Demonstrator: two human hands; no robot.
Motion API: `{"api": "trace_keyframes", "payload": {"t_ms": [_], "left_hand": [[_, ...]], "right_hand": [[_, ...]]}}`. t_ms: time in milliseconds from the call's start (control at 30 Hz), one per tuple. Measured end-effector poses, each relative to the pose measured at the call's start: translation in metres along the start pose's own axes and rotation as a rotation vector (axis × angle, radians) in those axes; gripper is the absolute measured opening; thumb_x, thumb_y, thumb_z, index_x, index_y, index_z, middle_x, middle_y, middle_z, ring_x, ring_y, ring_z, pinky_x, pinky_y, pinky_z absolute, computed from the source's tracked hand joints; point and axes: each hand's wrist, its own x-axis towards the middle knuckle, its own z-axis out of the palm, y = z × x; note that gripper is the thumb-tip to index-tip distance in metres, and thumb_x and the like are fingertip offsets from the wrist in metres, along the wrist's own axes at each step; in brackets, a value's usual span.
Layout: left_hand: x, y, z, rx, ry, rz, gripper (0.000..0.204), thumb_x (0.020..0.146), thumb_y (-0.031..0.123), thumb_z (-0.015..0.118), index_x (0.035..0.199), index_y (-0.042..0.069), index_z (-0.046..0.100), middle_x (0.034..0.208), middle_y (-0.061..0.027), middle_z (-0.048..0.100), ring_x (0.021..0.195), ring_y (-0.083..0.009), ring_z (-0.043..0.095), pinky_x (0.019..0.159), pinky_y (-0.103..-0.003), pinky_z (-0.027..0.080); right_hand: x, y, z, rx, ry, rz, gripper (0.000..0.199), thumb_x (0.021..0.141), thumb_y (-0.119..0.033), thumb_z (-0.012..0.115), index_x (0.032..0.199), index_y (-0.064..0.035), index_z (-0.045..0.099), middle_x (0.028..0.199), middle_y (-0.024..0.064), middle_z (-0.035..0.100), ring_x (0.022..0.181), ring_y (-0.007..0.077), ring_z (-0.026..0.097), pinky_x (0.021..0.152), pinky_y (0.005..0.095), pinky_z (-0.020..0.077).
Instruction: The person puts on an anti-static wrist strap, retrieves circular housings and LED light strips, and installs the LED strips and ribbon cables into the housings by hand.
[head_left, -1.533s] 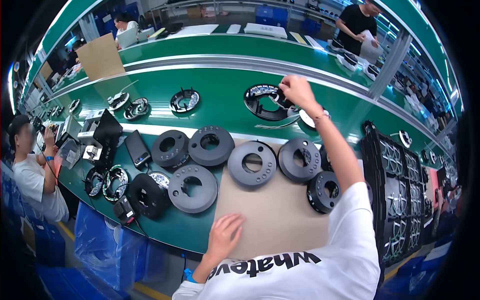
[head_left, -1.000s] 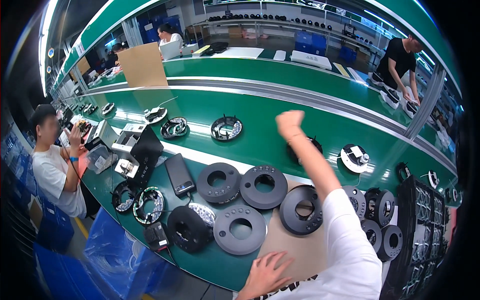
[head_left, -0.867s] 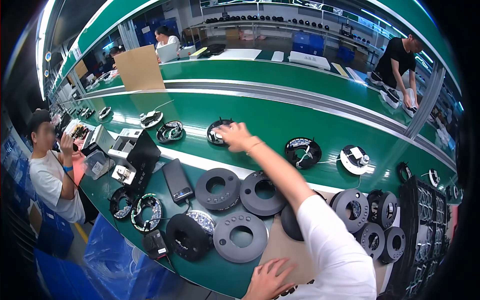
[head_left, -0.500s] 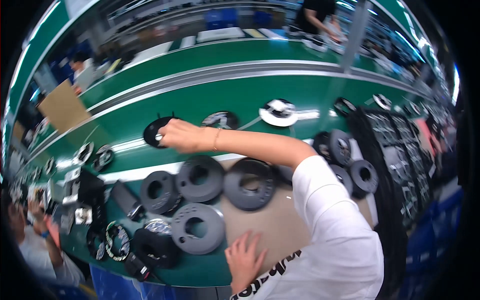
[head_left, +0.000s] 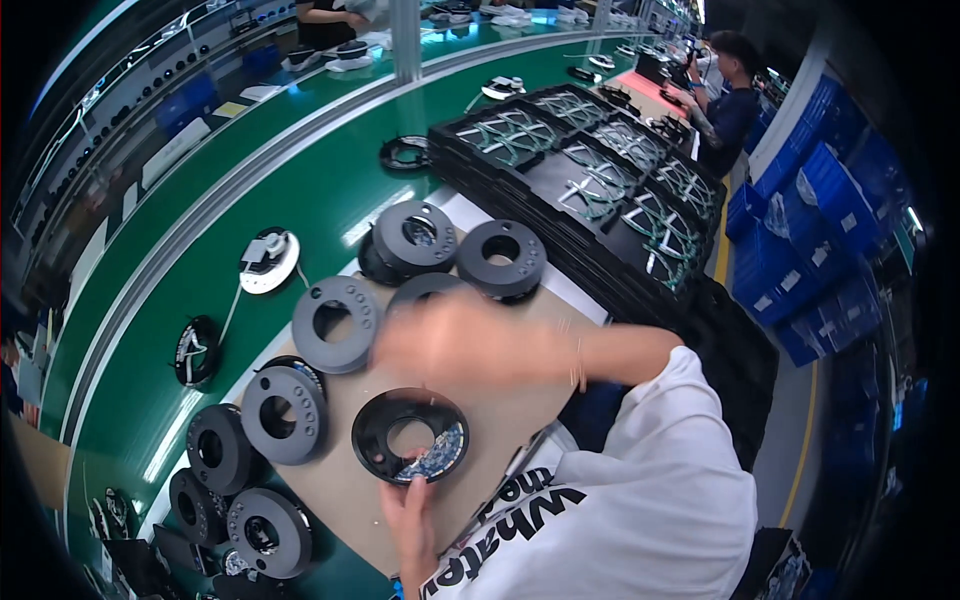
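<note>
My left hand (head_left: 408,515) grips the lower rim of a black ring-shaped housing (head_left: 372,440), tilted so that its inside shows. A blue circuit board (head_left: 435,455) curves along part of that inside, around the central hole. Just above the housing, my right hand (head_left: 455,345) is smeared by motion; its fingers cannot be made out. Behind the right hand a grey ring cover (head_left: 430,287) is partly hidden. More grey ring covers, such as this one (head_left: 338,325) and another (head_left: 284,415), lie along the edge of the brown cardboard sheet (head_left: 345,480).
Black trays (head_left: 545,190) with green-and-white wire parts stand at the far right. A white round part (head_left: 268,262) and a black ring (head_left: 196,350) lie on the green surface behind a light strip. Blue bins (head_left: 780,270) line the right side; a co-worker (head_left: 735,100) is beyond the trays.
The view has swung to the right. My left hand, flat on the cardboard before, now holds the black ring-shaped housing. My right hand has come back from a black disc on the green surface.
</note>
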Motion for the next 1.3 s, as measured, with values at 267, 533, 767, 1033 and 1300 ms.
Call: {"api": "trace_keyframes", "payload": {"t_ms": [267,533,767,1033,1300], "left_hand": [[0.007,0.006,-0.008,0.358,0.180,0.185,0.055,0.088,-0.001,0.041,0.140,0.005,0.022,0.109,-0.0066,0.053,0.085,-0.0073,0.050,0.065,-0.018,0.043],[0.013,0.005,-0.030,0.924,0.284,0.503,0.043,0.086,-0.003,0.044,0.128,0.002,0.044,0.092,-0.0059,0.059,0.062,-0.0075,0.041,0.054,-0.023,0.036],[0.013,0.008,-0.029,1.048,0.300,0.483,0.041,0.082,-0.007,0.044,0.121,0.000,0.051,0.109,-0.0145,0.059,0.084,-0.0166,0.055,0.069,-0.026,0.043],[-0.004,0.034,0.002,1.271,0.467,0.780,0.036,0.082,-0.001,0.047,0.117,0.001,0.055,0.122,-0.0150,0.052,0.110,-0.0264,0.050,0.091,-0.034,0.037],[-0.001,0.048,0.060,0.601,0.057,0.610,0.029,0.087,0.003,0.047,0.114,-0.004,0.054,0.119,-0.0140,0.053,0.108,-0.0200,0.051,0.091,-0.030,0.040]], "right_hand": [[-0.146,0.231,-0.046,-0.482,-0.138,0.874,0.027,0.067,-0.006,0.062,0.093,-0.0126,0.062,0.100,0.0107,0.055,0.095,0.0310,0.054,0.075,0.0446,0.0469],[-0.160,0.240,-0.051,-0.127,-0.260,0.803,0.020,0.068,-0.008,0.067,0.086,-0.0152,0.061,0.093,0.0032,0.055,0.101,0.0239,0.049,0.079,0.0389,0.0390],[-0.165,0.245,-0.060,-0.176,-0.137,0.753,0.016,0.071,-0.009,0.066,0.083,-0.0184,0.062,0.083,-0.0040,0.059,0.091,0.0206,0.048,0.080,0.0357,0.0324],[-0.090,0.181,-0.120,-0.083,0.419,0.358,0.007,0.074,-0.002,0.060,0.079,-0.0058,0.059,0.074,0.0035,0.058,0.076,0.0196,0.055,0.072,0.0323,0.0416],[-0.032,0.047,-0.078,0.576,0.213,-0.189,0.020,0.061,0.014,0.059,0.074,-0.0021,0.060,0.082,0.0068,0.057,0.071,0.0213,0.057,0.059,0.0281,0.0456]]}}
